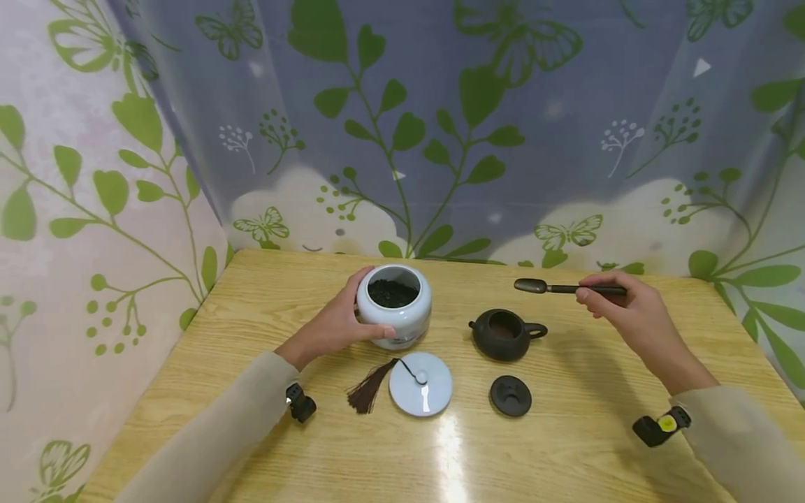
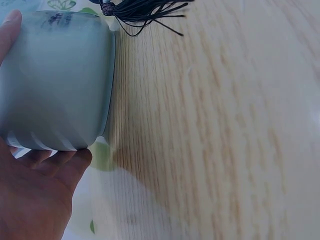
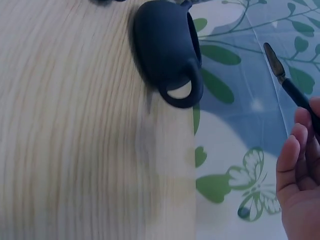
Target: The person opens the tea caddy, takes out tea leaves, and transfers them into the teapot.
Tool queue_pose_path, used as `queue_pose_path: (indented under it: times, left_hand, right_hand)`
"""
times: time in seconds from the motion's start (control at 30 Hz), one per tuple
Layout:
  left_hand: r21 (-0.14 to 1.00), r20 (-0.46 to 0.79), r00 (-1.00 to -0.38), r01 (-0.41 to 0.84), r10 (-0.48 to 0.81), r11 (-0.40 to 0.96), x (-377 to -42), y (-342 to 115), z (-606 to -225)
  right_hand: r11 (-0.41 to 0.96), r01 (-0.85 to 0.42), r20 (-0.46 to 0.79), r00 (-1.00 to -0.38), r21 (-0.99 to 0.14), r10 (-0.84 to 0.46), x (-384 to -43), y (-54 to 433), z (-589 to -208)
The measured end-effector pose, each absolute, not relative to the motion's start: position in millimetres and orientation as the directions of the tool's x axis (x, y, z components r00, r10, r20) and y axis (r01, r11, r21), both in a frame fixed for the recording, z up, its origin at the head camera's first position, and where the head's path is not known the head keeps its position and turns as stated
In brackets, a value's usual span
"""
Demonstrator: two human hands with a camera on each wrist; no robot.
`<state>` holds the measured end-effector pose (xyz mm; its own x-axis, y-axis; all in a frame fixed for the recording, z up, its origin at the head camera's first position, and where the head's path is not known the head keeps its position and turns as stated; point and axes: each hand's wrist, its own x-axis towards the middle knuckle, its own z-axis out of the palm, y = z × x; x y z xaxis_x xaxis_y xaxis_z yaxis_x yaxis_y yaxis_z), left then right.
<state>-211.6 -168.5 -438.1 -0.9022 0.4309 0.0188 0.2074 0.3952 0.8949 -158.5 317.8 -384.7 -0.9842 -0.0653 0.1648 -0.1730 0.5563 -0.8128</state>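
A white ceramic jar (image 1: 411, 323) filled with dark loose tea leaves (image 1: 393, 293) stands on the table. My left hand (image 1: 336, 318) grips its left side, thumb across the front; the left wrist view shows fingers curved round the jar (image 2: 55, 80). Raised above the table at the right, my right hand (image 1: 632, 311) pinches the dark handle of a small tea scoop (image 1: 531, 286), its head pointing left. The scoop (image 3: 275, 61) also shows in the right wrist view. Below and left of that hand sits a dark teapot (image 1: 501, 344), lidless, its handle toward the right.
The jar's white lid (image 1: 411, 398), with a brown tassel (image 1: 366, 392), lies in front of the jar. A round dark teapot lid (image 1: 511, 396) lies in front of the teapot. A patterned curtain (image 1: 440, 140) hangs behind the wooden table (image 1: 352, 461).
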Motion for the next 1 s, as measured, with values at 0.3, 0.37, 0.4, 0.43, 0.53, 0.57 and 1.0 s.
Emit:
queue_pose_path:
  times: [0.3,0.37,0.4,0.43,0.53,0.57,1.0]
  left_hand:
    - [0.904,0.023,-0.900,0.205,0.436,0.375,-209.6,-165.1,-437.6]
    - [0.903,0.022,-0.901,0.204,0.434,0.379,-209.1,-165.3,-436.9]
    - [0.902,0.022,-0.901,0.205,0.433,0.379,-209.1,-165.5,-436.8]
    - [0.902,0.022,-0.901,0.205,0.432,0.381,-209.2,-165.8,-436.9]
    - [0.900,0.018,-0.904,0.202,0.428,0.387,-209.6,-166.6,-437.4]
    - [0.900,0.017,-0.903,0.201,0.429,0.387,-209.8,-166.7,-437.5]
    - [0.901,0.015,-0.904,0.198,0.428,0.387,-211.1,-166.6,-437.7]
  right_hand:
    - [0.555,-0.192,0.166,-0.981,-0.810,-0.098,-161.5,293.3,-371.0]
    - [0.561,-0.205,0.172,-0.979,-0.802,-0.111,-162.3,286.4,-367.3]
    - [0.564,-0.214,0.177,-0.977,-0.798,-0.119,-162.9,283.1,-365.8]
    - [0.562,-0.221,0.181,-0.975,-0.797,-0.127,-163.7,279.6,-364.5]
    - [0.561,-0.238,0.189,-0.971,-0.793,-0.146,-165.7,270.3,-361.4]
    - [0.559,-0.242,0.190,-0.970,-0.793,-0.151,-166.3,267.4,-360.5]
    - [0.533,-0.318,0.233,-0.947,-0.784,-0.222,-174.9,226.9,-346.5]
